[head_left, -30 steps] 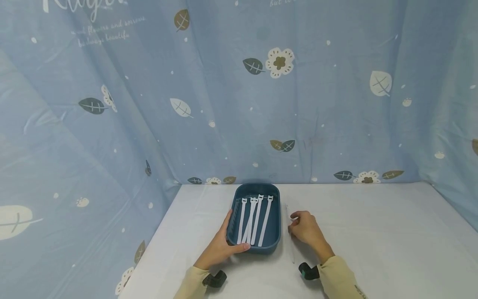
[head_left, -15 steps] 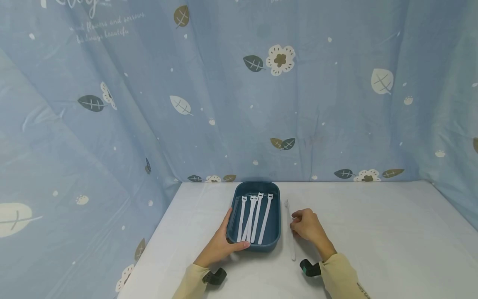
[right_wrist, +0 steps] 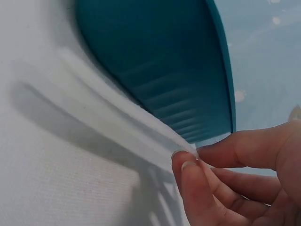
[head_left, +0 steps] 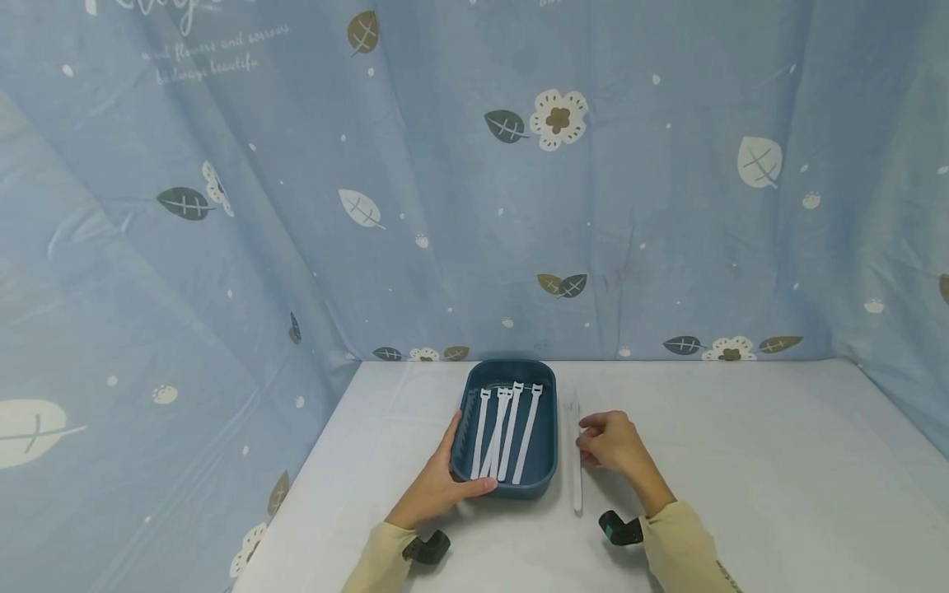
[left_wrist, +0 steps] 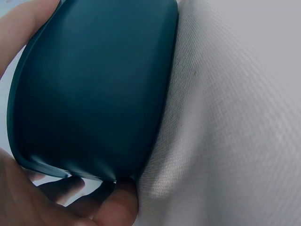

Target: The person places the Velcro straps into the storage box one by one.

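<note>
A dark teal plastic bin (head_left: 543, 461) holds several white hook-and-loop cable ties (head_left: 527, 436), lying lengthwise with their slotted heads at the far end. My left hand (head_left: 433, 494) grips the bin's near left corner, thumb over the near rim, fingers along the left side. Just right of the bin, my right hand (head_left: 614, 445) pinches another white cable tie (head_left: 577, 486) between thumb and fingertips, roughly at mid-length. In the right wrist view this cable tie (right_wrist: 136, 113) is blurred and runs close beside the bin's wall (right_wrist: 155, 61).
A white cloth covers the table (head_left: 741, 469), its far edge meeting a blue curtain (head_left: 630, 206) printed with leaves and flowers. The bin stands near that far edge. A black wrist camera (head_left: 621, 528) sits below the right hand, another (head_left: 427, 549) by the left.
The cable tie in my right hand was thin and edge-on; it has turned and looks wider and straighter. My right hand has shifted slightly right and away. Left hand and bin have stayed put.
</note>
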Tool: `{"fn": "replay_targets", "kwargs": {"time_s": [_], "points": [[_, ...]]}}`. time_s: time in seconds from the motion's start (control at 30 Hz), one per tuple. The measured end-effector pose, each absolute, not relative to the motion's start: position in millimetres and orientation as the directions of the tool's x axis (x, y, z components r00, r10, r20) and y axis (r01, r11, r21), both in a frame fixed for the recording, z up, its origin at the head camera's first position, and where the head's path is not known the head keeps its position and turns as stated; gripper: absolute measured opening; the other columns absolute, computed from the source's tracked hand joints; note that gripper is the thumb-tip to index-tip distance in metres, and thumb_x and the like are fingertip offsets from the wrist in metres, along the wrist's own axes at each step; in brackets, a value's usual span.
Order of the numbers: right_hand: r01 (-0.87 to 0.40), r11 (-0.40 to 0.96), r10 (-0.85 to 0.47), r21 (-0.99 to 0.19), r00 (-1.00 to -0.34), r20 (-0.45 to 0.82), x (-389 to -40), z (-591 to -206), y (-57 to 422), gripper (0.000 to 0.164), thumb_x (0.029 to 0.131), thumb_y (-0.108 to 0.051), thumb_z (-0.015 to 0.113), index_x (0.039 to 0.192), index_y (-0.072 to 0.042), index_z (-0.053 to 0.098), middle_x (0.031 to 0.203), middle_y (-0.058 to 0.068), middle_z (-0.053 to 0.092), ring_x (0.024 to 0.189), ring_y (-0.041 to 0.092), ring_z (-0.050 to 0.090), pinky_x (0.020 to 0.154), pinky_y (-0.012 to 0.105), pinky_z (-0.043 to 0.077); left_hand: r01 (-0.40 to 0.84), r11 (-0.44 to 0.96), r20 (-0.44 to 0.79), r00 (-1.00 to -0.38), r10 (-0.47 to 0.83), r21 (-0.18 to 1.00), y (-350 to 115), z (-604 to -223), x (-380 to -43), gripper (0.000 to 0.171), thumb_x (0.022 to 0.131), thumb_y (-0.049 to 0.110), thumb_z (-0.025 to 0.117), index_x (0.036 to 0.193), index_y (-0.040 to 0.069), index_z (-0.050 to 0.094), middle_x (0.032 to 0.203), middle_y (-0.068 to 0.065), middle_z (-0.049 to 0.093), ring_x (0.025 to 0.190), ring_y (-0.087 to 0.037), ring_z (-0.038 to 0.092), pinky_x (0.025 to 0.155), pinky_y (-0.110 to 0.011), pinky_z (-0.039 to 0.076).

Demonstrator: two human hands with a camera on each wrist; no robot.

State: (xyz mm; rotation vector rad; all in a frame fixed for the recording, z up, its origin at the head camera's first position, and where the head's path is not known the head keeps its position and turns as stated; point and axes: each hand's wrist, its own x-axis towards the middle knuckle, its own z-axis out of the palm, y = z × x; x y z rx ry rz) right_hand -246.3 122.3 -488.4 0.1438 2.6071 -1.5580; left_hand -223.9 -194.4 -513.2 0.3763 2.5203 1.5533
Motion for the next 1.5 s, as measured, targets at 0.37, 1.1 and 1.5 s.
{"fn": "replay_targets", "kwargs": {"time_s": [0.37,1.1,1.5], "points": [[0.143,0.391,0.030,-0.909,-0.989,-0.143,-243.6,-481.1,127.2,0.033,0.091,0.001,0.069,0.123,0.011,0.065,0.091,0.016,0.070,0.066,0.015,0.068,0.061,0.030,0.062,0.133,0.440,-0.002,-0.956,0.294,0.888,-194.7,-515.0,-224.3,0.126,0.079,0.041,0.090,0.169,0.028,0.003,0.175,-0.008,0.013,0.158,-0.039,0.024,0.123,-0.067,0.027],[0.098,0.271,-0.031,-0.958,-0.993,-0.111,-241.9,-470.2,138.0,0.041,0.093,-0.002,0.069,0.129,0.015,0.060,0.097,0.017,0.071,0.069,0.015,0.072,0.062,0.029,0.063,0.123,0.443,-0.012,-0.957,0.291,0.888,-194.5,-513.9,-223.9,0.127,0.078,0.044,0.090,0.168,0.031,0.002,0.176,-0.007,0.012,0.158,-0.038,0.024,0.123,-0.066,0.027],[0.138,0.194,-0.034,-0.971,-0.988,-0.148,-241.2,-460.3,136.9,0.041,0.093,-0.002,0.068,0.131,0.011,0.060,0.098,0.014,0.072,0.071,0.014,0.073,0.064,0.027,0.062,0.119,0.454,-0.017,-0.959,0.284,0.883,-195.0,-516.4,-224.7,0.127,0.078,0.045,0.090,0.168,0.029,0.002,0.175,-0.008,0.013,0.158,-0.040,0.025,0.122,-0.068,0.028]]}}
